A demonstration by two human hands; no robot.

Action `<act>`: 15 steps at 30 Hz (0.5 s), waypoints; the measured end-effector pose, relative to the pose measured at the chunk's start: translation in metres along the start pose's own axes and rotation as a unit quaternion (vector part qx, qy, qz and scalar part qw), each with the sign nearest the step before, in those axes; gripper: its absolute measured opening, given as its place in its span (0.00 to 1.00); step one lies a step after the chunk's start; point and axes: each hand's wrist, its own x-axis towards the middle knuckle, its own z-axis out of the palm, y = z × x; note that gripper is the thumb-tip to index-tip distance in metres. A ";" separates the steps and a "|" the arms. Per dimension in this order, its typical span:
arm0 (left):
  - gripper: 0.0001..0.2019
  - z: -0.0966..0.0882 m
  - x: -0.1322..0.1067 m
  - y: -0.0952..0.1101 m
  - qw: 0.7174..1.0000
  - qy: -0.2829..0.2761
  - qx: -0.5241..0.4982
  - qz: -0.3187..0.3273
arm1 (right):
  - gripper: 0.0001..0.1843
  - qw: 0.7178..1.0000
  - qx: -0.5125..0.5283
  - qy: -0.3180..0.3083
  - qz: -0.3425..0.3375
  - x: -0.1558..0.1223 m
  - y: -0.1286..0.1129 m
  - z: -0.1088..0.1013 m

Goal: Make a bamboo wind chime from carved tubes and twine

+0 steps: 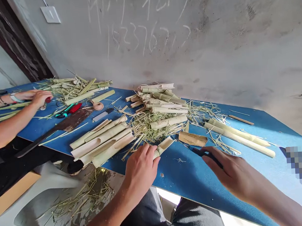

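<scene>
1. Split bamboo tube (164,147): this short, hollow piece lies at the near edge of the blue bench (186,186). One end sits under the left hand (141,170), whose fingers close over it, probably pinning it so it cannot roll.
2. At far left, a co-worker's two hands (36,98) rest on the bench, one closed around a red handle (48,99), beside a heap of bamboo strips and straw (70,89).
3. Just to their right, a rusty machete (72,120) lies flat near a red-handled tool (75,108) and a small coil of twine (98,106), all seemingly left within easy reach.
4. In the middle, split bamboo halves (101,143) lie side by side, apparently grouped as sorted work, in front of a pile of short bamboo pieces (160,98).
5. To the right, the right hand (233,171) has its fingers closed on a dark-handled knife (207,155), whose blade is mostly hidden; the grip looks ready for use.
6. At the right end, long bamboo tubes (236,135) lie roughly parallel, set apart from the shorter pieces.
</scene>
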 end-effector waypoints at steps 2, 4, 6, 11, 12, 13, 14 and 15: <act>0.11 0.004 -0.001 0.006 1.000 0.018 0.014 -0.003 | 0.26 0.998 -0.011 -0.030 -0.048 0.014 -0.017 0.013; 0.11 0.005 -0.001 0.011 0.999 0.020 0.032 -0.012 | 0.26 0.996 -0.031 -0.041 -0.072 0.023 -0.023 0.022; 0.12 0.003 -0.001 0.013 0.998 0.017 0.055 -0.023 | 0.26 0.995 -0.031 -0.053 -0.080 0.026 -0.022 0.027; 0.12 0.001 -0.001 0.013 0.997 0.026 0.070 -0.018 | 0.25 0.995 -0.002 -0.049 -0.091 0.023 -0.015 0.033; 0.13 0.002 -0.002 0.013 0.997 0.031 0.064 -0.015 | 0.25 0.995 -0.005 -0.039 -0.092 0.022 -0.016 0.035; 0.13 0.002 -0.002 0.012 0.998 0.036 0.058 -0.013 | 0.25 0.995 -0.009 -0.032 -0.093 0.022 -0.017 0.036; 0.13 0.003 -0.002 0.012 0.998 0.042 0.053 -0.012 | 0.25 0.995 -0.016 -0.026 -0.094 0.021 -0.018 0.038; 0.12 0.004 -0.002 0.011 0.998 0.046 0.049 -0.013 | 0.25 0.995 -0.024 -0.022 -0.097 0.021 -0.019 0.040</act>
